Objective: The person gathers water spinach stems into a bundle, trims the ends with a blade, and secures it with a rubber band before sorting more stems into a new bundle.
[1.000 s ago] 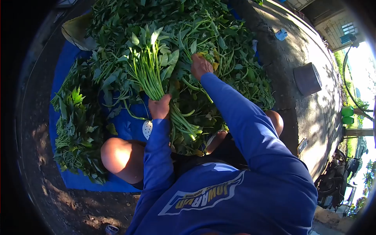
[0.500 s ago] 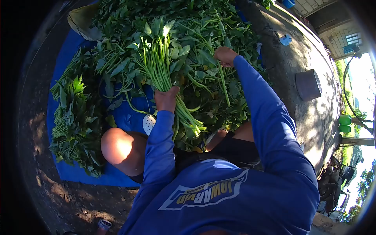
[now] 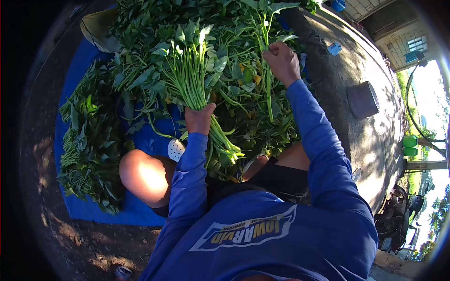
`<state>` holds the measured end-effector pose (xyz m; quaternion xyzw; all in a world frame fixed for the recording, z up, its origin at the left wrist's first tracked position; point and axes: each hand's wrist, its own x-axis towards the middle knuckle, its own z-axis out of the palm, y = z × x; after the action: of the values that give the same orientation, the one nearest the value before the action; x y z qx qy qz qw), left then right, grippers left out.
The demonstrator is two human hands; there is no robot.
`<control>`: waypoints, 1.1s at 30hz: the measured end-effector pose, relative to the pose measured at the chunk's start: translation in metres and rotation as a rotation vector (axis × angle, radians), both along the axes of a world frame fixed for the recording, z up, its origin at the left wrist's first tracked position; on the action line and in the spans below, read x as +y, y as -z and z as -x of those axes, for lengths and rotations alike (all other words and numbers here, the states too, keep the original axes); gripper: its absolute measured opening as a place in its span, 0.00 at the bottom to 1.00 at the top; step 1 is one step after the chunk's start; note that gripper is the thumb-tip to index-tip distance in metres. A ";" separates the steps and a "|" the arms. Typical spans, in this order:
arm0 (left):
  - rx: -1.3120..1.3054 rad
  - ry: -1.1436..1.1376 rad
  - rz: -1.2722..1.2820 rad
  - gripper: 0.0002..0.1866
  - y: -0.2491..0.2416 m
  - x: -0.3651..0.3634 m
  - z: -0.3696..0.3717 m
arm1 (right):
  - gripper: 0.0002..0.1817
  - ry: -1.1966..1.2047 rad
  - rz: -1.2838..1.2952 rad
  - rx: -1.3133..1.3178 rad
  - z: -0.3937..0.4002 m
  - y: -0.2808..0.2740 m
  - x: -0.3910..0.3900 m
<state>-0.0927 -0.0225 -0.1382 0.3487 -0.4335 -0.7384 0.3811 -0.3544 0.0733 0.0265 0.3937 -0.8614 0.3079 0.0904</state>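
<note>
My R hand [image 3: 283, 61] has moved up w/ a stem [image 3: 270, 96] pinched over the leafy pile [image 3: 150, 25]; L hand [image 3: 198, 120] clamps the bunch [image 3: 190, 79] nearer me. Slack L grip cld spill it; R pinch is hard to see, so if loose, stem may drop.

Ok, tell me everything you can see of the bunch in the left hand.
The bunch is many slim, smooth-looking green stems laid roughly side by side, sunlit, with a few leaves at the far end. The left hand grips it below its middle; above the grip it fans out, and below, the paler butt ends slant toward the person, uneven in length. No tie shows. Loose greens lie behind and around; whether they touch it is unclear.
</note>
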 end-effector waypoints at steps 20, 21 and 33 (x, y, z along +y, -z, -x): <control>-0.021 0.045 -0.020 0.20 -0.017 0.006 -0.005 | 0.21 -0.034 0.068 -0.194 -0.038 0.018 -0.001; 0.019 0.031 0.004 0.18 -0.020 0.006 -0.002 | 0.19 0.010 0.022 -0.088 -0.042 0.011 0.003; 0.072 0.261 0.093 0.22 -0.047 0.019 0.010 | 0.19 -0.151 -0.063 -0.229 -0.111 0.049 -0.026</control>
<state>-0.1029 -0.0036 -0.0911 0.2445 -0.4949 -0.7730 0.3128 -0.2436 0.0472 -0.0224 0.4222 -0.8433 0.3297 -0.0444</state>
